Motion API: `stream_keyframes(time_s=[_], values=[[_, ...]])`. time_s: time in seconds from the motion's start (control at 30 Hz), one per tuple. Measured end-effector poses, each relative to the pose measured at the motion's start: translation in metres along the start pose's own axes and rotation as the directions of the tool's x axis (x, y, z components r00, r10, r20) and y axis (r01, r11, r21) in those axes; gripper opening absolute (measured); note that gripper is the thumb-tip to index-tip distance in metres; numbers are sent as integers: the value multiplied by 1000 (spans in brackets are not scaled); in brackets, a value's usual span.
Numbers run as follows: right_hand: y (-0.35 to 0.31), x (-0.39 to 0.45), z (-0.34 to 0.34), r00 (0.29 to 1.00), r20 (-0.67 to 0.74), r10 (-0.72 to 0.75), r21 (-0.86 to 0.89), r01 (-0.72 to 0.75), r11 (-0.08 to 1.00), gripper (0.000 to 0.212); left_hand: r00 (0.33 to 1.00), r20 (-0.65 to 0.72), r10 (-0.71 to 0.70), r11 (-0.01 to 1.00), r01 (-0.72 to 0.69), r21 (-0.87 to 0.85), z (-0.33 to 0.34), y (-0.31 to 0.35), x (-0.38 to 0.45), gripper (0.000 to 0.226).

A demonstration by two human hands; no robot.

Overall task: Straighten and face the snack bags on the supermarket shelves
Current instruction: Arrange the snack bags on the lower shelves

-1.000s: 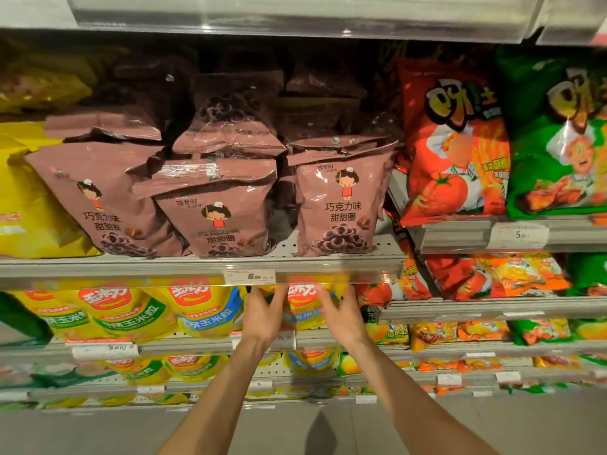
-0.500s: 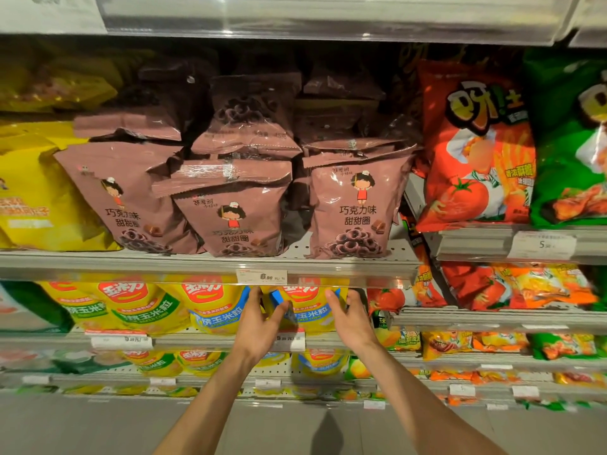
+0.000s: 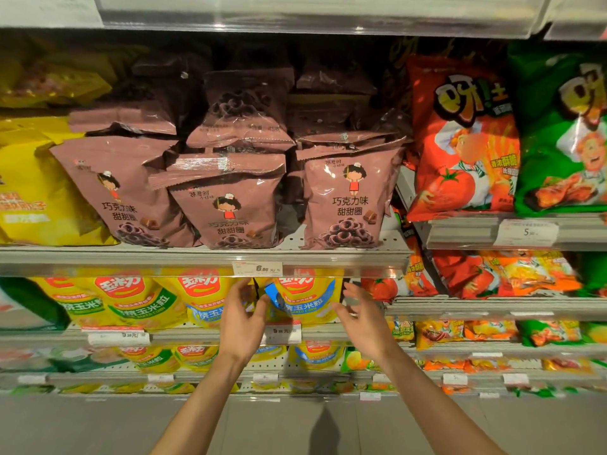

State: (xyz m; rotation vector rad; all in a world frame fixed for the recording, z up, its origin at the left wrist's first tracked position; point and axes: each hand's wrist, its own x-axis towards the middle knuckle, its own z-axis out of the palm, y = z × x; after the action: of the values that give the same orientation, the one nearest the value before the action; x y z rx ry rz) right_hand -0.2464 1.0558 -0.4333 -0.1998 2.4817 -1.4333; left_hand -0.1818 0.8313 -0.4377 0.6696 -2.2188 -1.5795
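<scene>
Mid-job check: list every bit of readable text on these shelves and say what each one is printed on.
"巧克力味 甜甜圈": brown chocolate ring snack bags.
"6.90": white price tag on the grey shelf rail under them.
"5": white price tag under the red tomato snack bag.
"烧玉米粒": yellow corn snack bags.
Yellow bags far left, lower price tags: too blurred.

Green bag (image 3: pixel 565 133) cut off at right edge

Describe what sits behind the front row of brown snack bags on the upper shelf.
More brown bags of the same kind are stacked behind the front row, rising higher toward the back. Deeper in it is dark, so how far the rows go cannot be seen.
</scene>
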Motion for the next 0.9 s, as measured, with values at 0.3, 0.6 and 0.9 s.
stream_keyframes(time_s=[0.3, 0.6, 0.9], values=[[20, -13, -62, 878, -385, -284, -354, 144, 924, 17, 978, 86, 192, 979, -197, 57, 18, 53, -30, 8], [31, 23, -75, 912, -356, -204, -634, -75, 770, 76, 987, 85, 134, 990, -130, -46, 34, 84, -23, 39], [39, 27, -97, 935, -341, -100, -601, -135, 787, 78, 984, 110, 137, 990, -134, -37, 30, 90, -28, 25]])
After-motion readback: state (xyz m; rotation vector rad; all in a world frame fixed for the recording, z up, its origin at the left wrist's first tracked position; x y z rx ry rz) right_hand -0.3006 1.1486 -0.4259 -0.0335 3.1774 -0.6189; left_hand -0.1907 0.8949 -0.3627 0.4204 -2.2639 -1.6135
